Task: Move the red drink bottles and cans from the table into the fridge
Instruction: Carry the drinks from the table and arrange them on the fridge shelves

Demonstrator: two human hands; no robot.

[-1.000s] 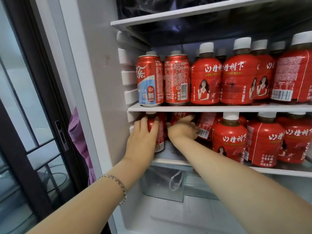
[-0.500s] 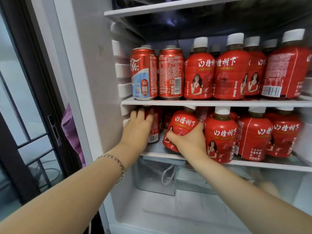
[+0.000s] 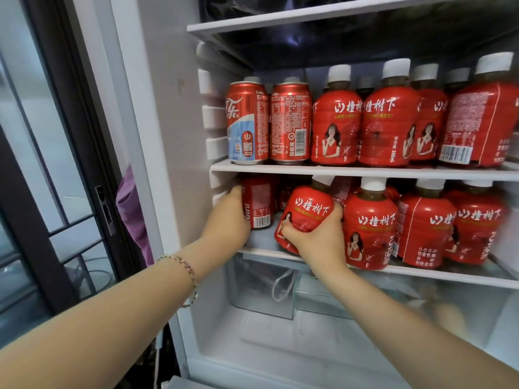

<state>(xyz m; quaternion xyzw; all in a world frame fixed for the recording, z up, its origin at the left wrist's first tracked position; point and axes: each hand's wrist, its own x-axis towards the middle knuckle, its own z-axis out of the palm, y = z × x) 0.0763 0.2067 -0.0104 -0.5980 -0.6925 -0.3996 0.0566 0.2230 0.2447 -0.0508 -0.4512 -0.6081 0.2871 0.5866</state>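
**Two hands at the lower fridge shelf, with one bottle tilted in the right grip**

*Hidden or unclear.* The middle shelf (image 3: 365, 172) cuts off the top of the red drink (image 3: 257, 204) at the left end of the lower shelf (image 3: 421, 275), so it could be a bottle or a can. The left hand (image 3: 227, 217) lies against that drink's left side, back to the camera. Its fingers run out of sight, and whether this grip closes round the drink cannot be told. The containers behind it are dark and indistinct. The rear rows on the middle shelf show mostly as white caps. The right edge of the frame crops the outermost bottles.

*Grip.* The right hand (image 3: 317, 234) curls fingers and thumb round the lower body of the tilted bottle (image 3: 306, 209). The bottle's cap leans to the upper right under the middle shelf, and its base sits low at the front of the lower shelf, just left of the upright bottle (image 3: 370, 228).

*Writing.* Bottle labels read "山楂树下" and "350mL". The blue-panelled can (image 3: 247, 123) and the plain red can (image 3: 290, 124) carry "Coca-Cola". The red drink shows "JUICE" and a barcode.

*Setting.* The fridge interior is white, with a clear drawer (image 3: 261, 290) at lower centre. A dark-framed glass door (image 3: 56, 136) and a purple cloth (image 3: 132, 209) are at the left of the frame. The left wrist wears a bracelet (image 3: 182, 265).
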